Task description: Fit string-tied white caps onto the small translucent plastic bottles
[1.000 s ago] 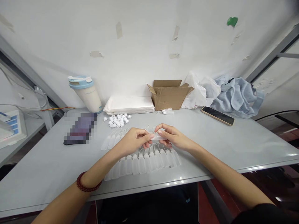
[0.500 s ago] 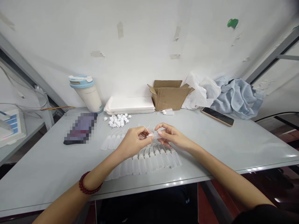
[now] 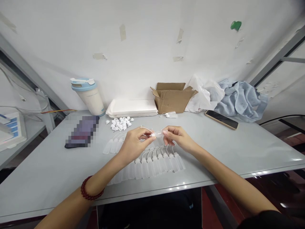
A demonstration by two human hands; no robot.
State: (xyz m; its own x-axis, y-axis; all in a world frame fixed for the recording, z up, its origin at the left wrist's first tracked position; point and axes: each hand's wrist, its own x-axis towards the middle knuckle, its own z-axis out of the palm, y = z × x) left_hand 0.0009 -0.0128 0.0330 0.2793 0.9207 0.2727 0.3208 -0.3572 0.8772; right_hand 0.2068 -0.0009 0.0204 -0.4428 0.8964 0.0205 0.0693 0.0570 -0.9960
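Above the grey surface [image 3: 238, 149], the left hand [image 3: 133, 142] pinches a translucent bottle [image 3: 159, 135] at its white end, the right hand's [image 3: 180, 138] fingers its other end; light, straight pressure seems best.

In front and to the right of the box [image 3: 175, 101], I could slide my right hand [image 3: 178, 136] over open table [image 3: 252, 149], short of the phone [image 3: 221, 119]. The white stack [image 3: 133, 108] blocks me left of it; rows of bottles [image 3: 149, 167] in front.
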